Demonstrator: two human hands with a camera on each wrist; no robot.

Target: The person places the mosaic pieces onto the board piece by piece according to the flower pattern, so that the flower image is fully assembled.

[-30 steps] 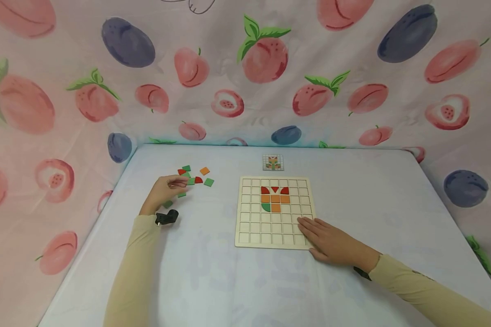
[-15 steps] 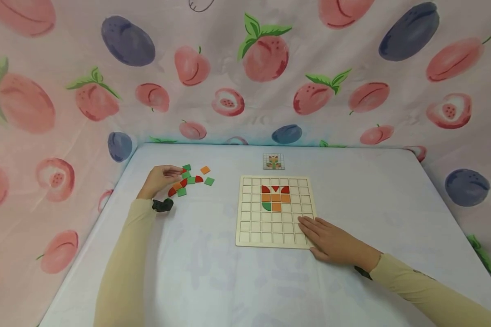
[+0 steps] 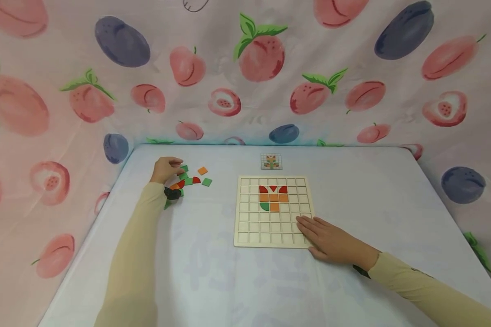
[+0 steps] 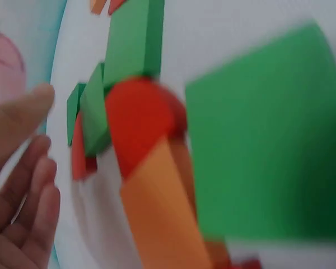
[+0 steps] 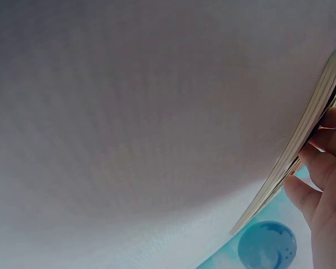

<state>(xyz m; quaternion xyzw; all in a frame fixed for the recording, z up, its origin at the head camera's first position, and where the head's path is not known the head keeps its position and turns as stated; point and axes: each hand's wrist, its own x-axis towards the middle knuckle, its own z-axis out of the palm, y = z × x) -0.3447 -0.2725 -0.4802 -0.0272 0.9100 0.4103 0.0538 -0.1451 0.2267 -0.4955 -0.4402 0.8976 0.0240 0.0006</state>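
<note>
At the far left of the pale blue-white table (image 3: 237,281), the left hand (image 3: 165,169) lies over the scattered pile of small flat green, red and orange tiles (image 3: 190,178); in the head view its fingers curl down toward the near tiles, and whether they pinch one I cannot tell; the left wrist view shows the fingers (image 4: 28,185) loosely apart beside a blurred green square tile (image 4: 129,42), a red rounded tile (image 4: 140,123) and an orange tile (image 4: 162,213), with no tile seen between the fingertips; a lone orange square tile (image 3: 202,170) and a green square tile (image 3: 206,182) lie just to the right of the pile, apart from the hand; further right, in the middle of the table, sits the square pale wooden grid board (image 3: 253,227), with red pieces (image 3: 273,189) in an upper row, orange squares (image 3: 273,198) beneath them, and a green quarter-round piece (image 3: 265,206) beside one more orange square below; beyond the board's far edge lies a small printed pattern card (image 3: 271,161), well apart from both hands; at the board's near right corner the right hand (image 3: 331,240) rests flat, fingers straight and together, pressing on the board's edge; the right wrist view shows its fingertips (image 5: 319,162) against the board's rim; a peach-and-plum printed cloth (image 3: 351,68) hangs behind and around the table.
</note>
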